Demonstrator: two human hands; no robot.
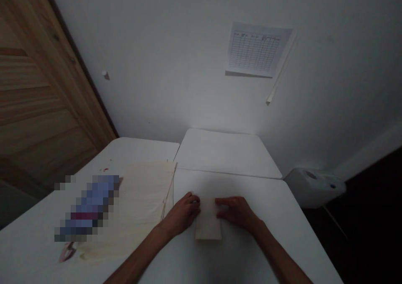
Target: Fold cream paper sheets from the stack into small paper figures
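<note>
The person's left hand (186,210) is resting with curled fingers against the left edge of a cream strip (208,223); whether it is gripping that edge, I cannot tell. The right hand (236,211) is touching the opposite edge, its forefinger and thumb reaching in with a gap between them, not closing on anything. The strip (cloth or paper, it is too dim to say) is lying flat on the white table (251,244), between the two hands, with its near end showing below them. To the left, larger cream sheets (146,204) are lying in a loose stack, and a blurred-out blue object (96,202) is covering part of their left side. A pinkish handle (66,252) is showing just below it. Beyond the table, a printed page (256,52) is hanging on the wall (176,58).
</note>
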